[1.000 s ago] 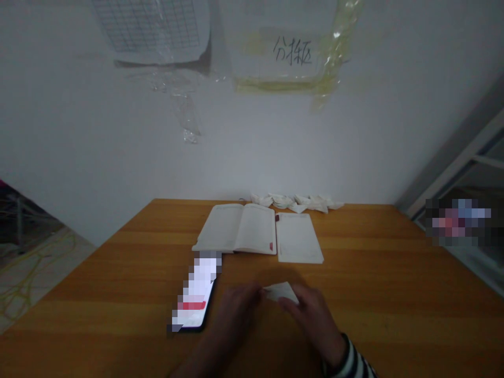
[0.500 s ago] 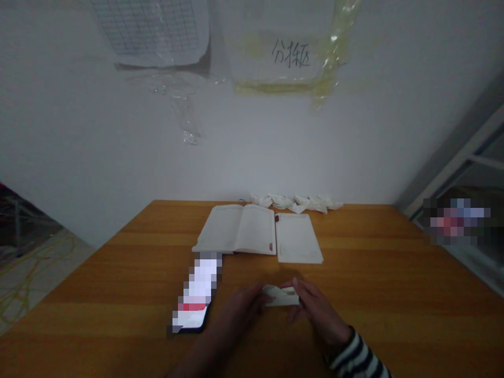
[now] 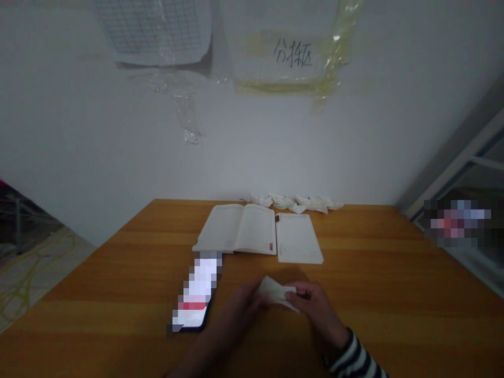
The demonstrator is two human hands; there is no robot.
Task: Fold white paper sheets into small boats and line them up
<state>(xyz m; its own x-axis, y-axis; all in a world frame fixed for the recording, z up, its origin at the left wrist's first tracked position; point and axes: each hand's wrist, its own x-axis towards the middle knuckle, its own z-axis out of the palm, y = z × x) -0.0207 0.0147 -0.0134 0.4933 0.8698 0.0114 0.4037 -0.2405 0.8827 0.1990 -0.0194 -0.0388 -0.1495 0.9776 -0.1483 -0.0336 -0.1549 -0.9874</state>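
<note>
Sm. wht paper [image 3: 274, 291], creased, corners pointed, tilted, held btwn L hand [image 3: 244, 303] & R hand [image 3: 315, 304]

I see dim scene; left hand [image 3: 244, 304] shadowed, soft; phone screen [image 3: 197, 291] glowing, partly pixelated; wall tape [image 3: 334, 52] glinting.

On the wooden surface [image 3: 378, 273] lies an open notebook [image 3: 255, 228], with a white pad [image 3: 300, 239] just to its right. A lit phone [image 3: 197, 294] lies aslant near the notebook's left page. The wall [image 3: 244, 157] bears a gridded sheet [image 3: 153, 29] and a handwritten sign [image 3: 293, 52] edged with yellowish tape [image 3: 283, 86]; yellow cord [image 3: 24, 286] trails over the floor [image 3: 49, 268] at left.
</note>
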